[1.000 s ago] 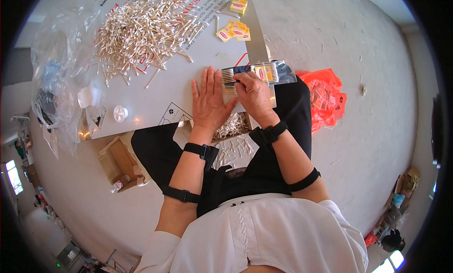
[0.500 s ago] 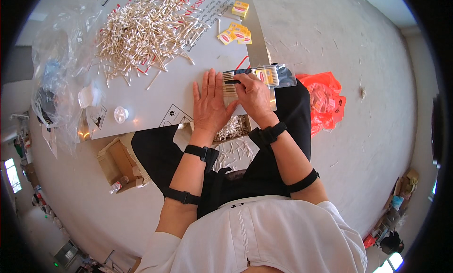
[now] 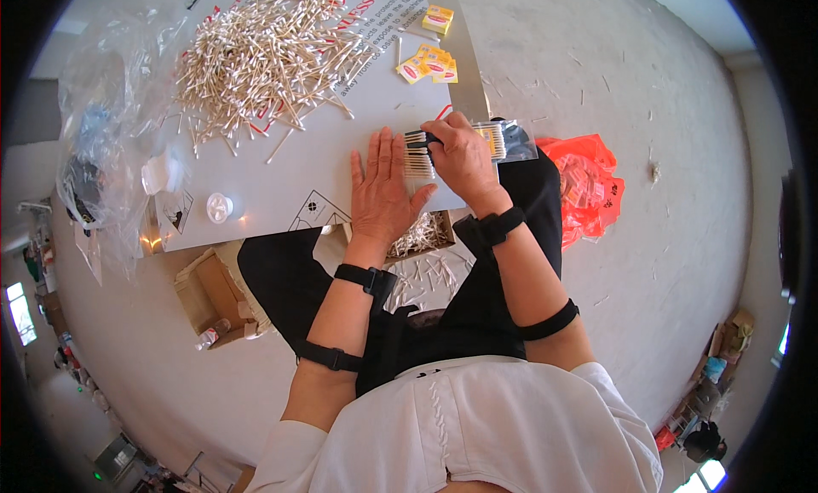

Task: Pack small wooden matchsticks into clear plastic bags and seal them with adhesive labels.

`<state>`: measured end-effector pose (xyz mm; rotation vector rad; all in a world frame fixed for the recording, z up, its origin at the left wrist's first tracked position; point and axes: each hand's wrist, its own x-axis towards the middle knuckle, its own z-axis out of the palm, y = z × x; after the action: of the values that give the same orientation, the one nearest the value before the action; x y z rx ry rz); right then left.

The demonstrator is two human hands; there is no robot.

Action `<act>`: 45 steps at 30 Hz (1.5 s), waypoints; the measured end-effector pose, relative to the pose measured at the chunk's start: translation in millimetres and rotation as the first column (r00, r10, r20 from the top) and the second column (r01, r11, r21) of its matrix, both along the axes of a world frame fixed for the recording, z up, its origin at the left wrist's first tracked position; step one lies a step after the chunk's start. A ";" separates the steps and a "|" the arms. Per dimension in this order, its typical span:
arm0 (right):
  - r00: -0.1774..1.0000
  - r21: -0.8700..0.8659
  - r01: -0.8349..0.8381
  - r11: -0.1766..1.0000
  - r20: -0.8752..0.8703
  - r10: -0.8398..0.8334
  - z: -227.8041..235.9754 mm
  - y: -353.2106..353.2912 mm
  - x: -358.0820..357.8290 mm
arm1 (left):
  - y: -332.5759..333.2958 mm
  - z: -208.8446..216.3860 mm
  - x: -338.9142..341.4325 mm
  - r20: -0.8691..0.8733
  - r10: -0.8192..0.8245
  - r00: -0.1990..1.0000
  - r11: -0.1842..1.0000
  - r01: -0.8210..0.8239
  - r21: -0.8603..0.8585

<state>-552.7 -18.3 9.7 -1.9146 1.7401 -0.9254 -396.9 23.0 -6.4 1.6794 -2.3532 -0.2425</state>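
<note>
My left hand lies flat on the metal-topped table, fingers stretched out and thumb apart. Its fingertips are beside a row of cotton swabs laid side by side. My right hand is closed on a flat black tool resting over the swabs; its full shape is hidden. Just right of that hand is a clear plastic pack with swabs and a yellow card in it, partly covered by my fingers. A big heap of loose cotton swabs spreads over the far left of the table.
Yellow cards and a small yellow stack lie at the far right. A round white container and a clear plastic bag are at left. Below are an open carton, a box of swabs and a red bag.
My right hand has shifted slightly up and to the right with the black tool, uncovering more of the swab row. My left hand stays nearly in place.
</note>
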 end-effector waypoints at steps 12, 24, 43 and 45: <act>0.953 0.022 -0.298 0.954 -0.057 0.299 8.1 4.1 -19.3 | -0.4 -2.4 2.1 -0.002 0.007 1.000 1.000 -0.007 -0.004; 0.986 -0.081 0.006 0.997 -0.164 -0.020 -0.5 21.7 -45.4 | -1.0 2.5 1.4 0.001 0.010 1.000 0.999 -0.010 0.052; 0.918 0.098 -0.068 0.993 -0.383 0.101 -28.7 41.2 -78.8 | -9.2 -1.4 -47.7 0.014 -0.042 0.999 0.999 0.042 0.034; 0.921 0.115 -0.071 0.991 -0.373 0.110 -26.9 40.5 -79.5 | -10.7 -3.7 -52.3 -0.003 -0.046 0.999 0.998 0.046 0.032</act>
<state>-632.2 22.2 -17.2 -2.1949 1.8413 -0.4424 -449.2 12.3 -10.1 1.6392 -2.4012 -0.2910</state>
